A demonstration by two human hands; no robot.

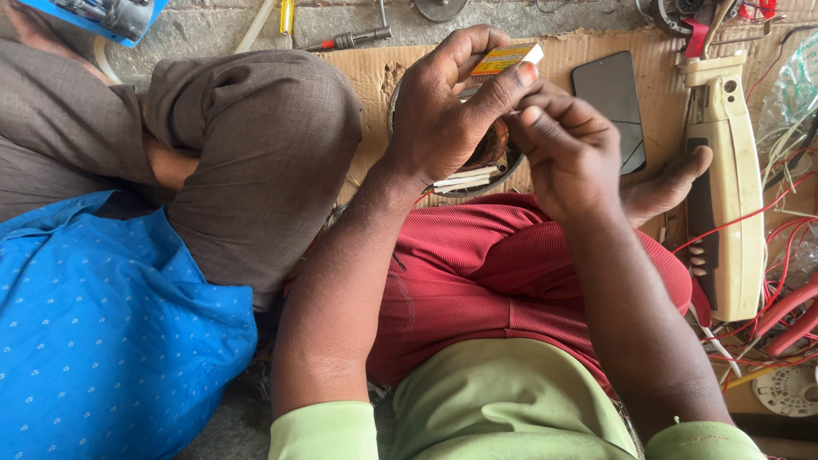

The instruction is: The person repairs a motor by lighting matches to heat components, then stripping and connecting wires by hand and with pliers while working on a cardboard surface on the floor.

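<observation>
My left hand (445,106) holds a small yellow and white box (506,58), like a matchbox, between thumb and fingers. My right hand (569,152) is closed right beside it, its fingertips pinched at the box's underside; what they pinch is hidden. Under both hands lies a round motor winding with copper coils and white sleeved leads (472,175), resting on a sheet of cardboard (367,73). My legs in red trousers (492,263) are folded below.
Another person in a blue shirt (86,332) and grey trousers sits close on the left. A dark phone (615,105) and a cream appliance housing (729,182) lie to the right, with red wires and red-handled pliers (806,309). Screwdrivers (348,39) lie at the top.
</observation>
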